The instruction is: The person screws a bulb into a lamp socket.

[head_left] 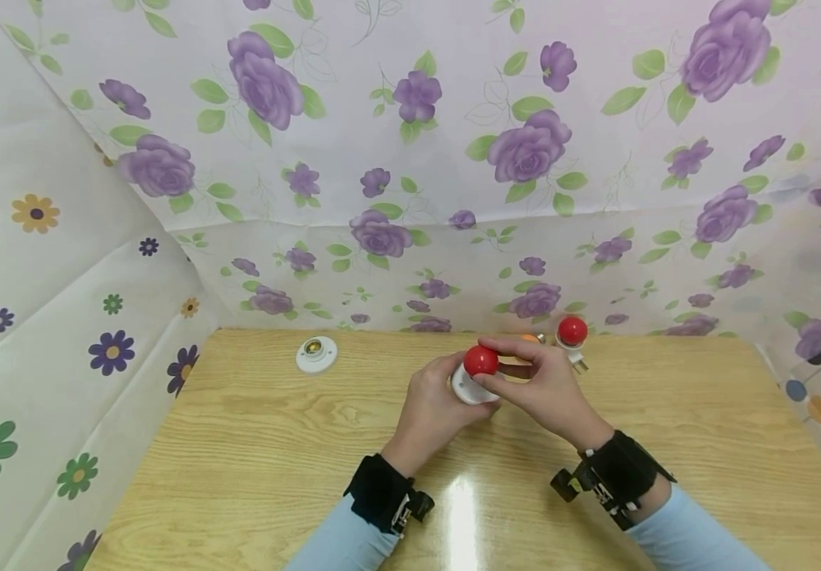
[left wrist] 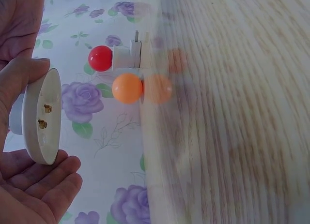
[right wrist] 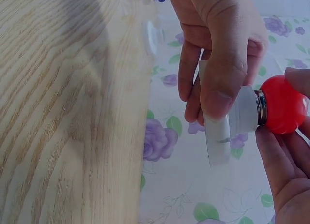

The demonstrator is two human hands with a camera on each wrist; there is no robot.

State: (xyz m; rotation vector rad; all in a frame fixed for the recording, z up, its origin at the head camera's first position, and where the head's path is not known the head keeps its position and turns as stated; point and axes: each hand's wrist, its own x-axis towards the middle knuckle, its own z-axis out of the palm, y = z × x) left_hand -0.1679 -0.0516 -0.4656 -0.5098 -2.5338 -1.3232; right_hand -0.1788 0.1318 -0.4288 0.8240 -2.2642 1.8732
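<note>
My left hand (head_left: 433, 404) grips a round white lamp holder (head_left: 463, 388) by its disc-shaped base, raised above the table. In the left wrist view the underside of this base (left wrist: 52, 96) faces the camera, showing two brass screws. My right hand (head_left: 551, 390) pinches a red light bulb (head_left: 480, 360) between thumb and fingers. The right wrist view has the bulb (right wrist: 283, 108) lined up with the holder's collar (right wrist: 245, 110), a band of its metal screw thread (right wrist: 262, 108) showing between them. The rest of the thread is hidden inside the collar.
At the back left of the wooden table (head_left: 274, 444) lies another round white lamp holder (head_left: 316, 355). Behind my right hand are an orange bulb (left wrist: 127, 88) and another red bulb (head_left: 573, 330) in a white plug-in socket (left wrist: 127, 56). Flowered cloth (head_left: 410, 262) hangs along the back edge.
</note>
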